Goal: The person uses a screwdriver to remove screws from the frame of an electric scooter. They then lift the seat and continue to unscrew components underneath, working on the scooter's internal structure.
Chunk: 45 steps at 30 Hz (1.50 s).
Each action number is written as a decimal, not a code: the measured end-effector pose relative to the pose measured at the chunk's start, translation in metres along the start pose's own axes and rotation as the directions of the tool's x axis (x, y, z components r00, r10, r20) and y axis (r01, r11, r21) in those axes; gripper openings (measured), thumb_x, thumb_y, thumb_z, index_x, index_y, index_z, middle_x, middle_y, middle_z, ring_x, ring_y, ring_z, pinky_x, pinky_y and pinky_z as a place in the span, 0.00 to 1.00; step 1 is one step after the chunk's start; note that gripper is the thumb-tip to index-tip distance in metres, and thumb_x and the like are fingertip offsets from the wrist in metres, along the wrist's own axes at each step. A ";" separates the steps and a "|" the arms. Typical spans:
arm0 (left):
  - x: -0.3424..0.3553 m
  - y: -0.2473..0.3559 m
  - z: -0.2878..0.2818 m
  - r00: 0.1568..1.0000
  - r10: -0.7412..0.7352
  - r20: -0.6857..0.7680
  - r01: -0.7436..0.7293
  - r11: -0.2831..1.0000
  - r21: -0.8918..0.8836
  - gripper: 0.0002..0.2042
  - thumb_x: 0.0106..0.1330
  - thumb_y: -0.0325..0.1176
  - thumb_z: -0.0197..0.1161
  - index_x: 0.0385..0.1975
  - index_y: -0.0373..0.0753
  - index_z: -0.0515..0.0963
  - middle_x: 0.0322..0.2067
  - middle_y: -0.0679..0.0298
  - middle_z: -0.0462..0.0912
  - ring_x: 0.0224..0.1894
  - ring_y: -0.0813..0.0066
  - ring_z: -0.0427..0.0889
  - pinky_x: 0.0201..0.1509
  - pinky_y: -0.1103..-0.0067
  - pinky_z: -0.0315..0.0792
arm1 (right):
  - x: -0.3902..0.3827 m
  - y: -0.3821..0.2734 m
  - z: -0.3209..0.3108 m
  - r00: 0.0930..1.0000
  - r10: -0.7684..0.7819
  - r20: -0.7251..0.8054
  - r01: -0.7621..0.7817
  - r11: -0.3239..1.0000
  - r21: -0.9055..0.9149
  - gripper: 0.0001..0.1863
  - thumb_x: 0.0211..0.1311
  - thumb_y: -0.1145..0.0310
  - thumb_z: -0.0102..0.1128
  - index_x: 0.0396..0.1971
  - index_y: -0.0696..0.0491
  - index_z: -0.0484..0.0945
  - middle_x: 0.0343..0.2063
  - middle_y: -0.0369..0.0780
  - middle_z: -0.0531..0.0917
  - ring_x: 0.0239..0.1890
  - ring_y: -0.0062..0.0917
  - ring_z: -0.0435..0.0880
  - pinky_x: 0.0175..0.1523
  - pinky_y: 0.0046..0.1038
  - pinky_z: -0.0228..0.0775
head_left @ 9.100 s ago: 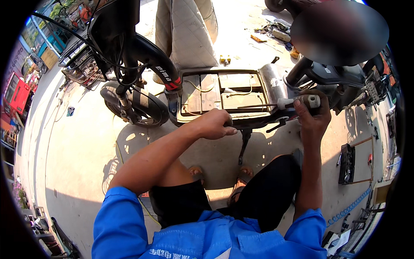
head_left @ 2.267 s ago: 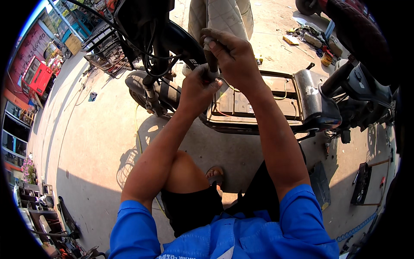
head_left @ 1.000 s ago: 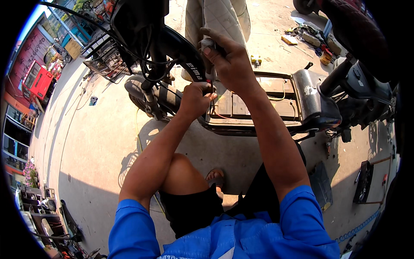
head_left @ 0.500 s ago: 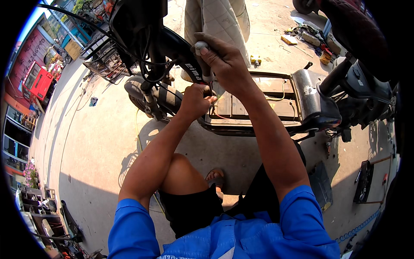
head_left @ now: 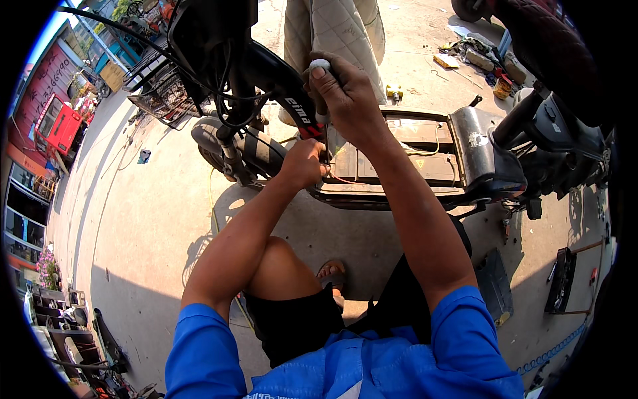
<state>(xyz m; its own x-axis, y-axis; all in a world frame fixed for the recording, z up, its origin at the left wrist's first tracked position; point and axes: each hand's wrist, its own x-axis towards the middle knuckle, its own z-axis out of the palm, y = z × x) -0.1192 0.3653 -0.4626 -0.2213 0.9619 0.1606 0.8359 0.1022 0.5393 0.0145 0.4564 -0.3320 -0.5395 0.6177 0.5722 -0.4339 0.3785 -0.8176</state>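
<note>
My right hand [head_left: 351, 100] is wrapped round the handle of a screwdriver [head_left: 320, 64], whose pale rounded end sticks up past my thumb. The tool points down toward the front end of the battery bay, and its tip is hidden. Just below it, my left hand [head_left: 304, 163] is closed at the front edge of the bay, beside the black frame tube [head_left: 282, 83] of an electric scooter. What its fingers pinch cannot be made out. A thin red wire [head_left: 343, 180] runs from there across the dark batteries [head_left: 425, 163].
A quilted cream cover [head_left: 339, 43] hangs behind the frame tube. The front wheel [head_left: 212, 143] stands left, and a metal-coloured panel [head_left: 477, 143] rises behind the batteries. Beyond lies a yellow tool [head_left: 395, 92]. An open black toolbox [head_left: 560, 279] lies on the concrete at right.
My right hand and the screwdriver have shifted slightly right and down, with the handle's end tilting right. My left hand has dropped a little and moved slightly closer to the bay's edge.
</note>
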 end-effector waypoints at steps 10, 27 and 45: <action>0.002 0.008 -0.002 0.994 0.003 0.105 -0.015 0.994 0.111 0.08 0.52 0.28 0.68 0.31 0.32 0.82 0.27 0.48 0.83 0.34 0.52 0.84 0.40 0.66 0.74 | 0.001 0.009 -0.005 0.998 0.034 -0.061 -0.020 0.975 0.219 0.21 0.76 0.57 0.54 0.54 0.60 0.77 0.34 0.36 0.83 0.33 0.17 0.80 0.40 0.21 0.74; -0.003 0.001 -0.001 0.996 0.081 -0.027 -0.075 0.985 0.156 0.08 0.60 0.29 0.65 0.36 0.33 0.78 0.35 0.46 0.82 0.43 0.45 0.81 0.46 0.61 0.74 | -0.032 0.052 -0.024 0.909 0.409 0.085 -0.162 0.532 -0.831 0.22 0.47 0.65 0.72 0.42 0.61 0.82 0.38 0.52 0.85 0.46 0.44 0.84 0.52 0.39 0.77; -0.015 0.004 -0.033 0.999 -0.026 0.033 0.028 0.996 -0.084 0.09 0.58 0.29 0.67 0.33 0.29 0.79 0.30 0.47 0.84 0.34 0.53 0.85 0.39 0.66 0.75 | -0.071 0.075 0.007 0.841 0.518 0.156 -0.098 0.429 -0.898 0.10 0.52 0.69 0.70 0.35 0.56 0.87 0.36 0.49 0.88 0.44 0.41 0.88 0.47 0.39 0.82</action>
<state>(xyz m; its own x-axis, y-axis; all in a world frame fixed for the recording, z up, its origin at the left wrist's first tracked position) -0.1292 0.3429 -0.4358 -0.2261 0.9667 0.1196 0.7844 0.1079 0.6109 0.0157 0.4363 -0.4337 -0.7911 0.6079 0.0674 0.5147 0.7212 -0.4636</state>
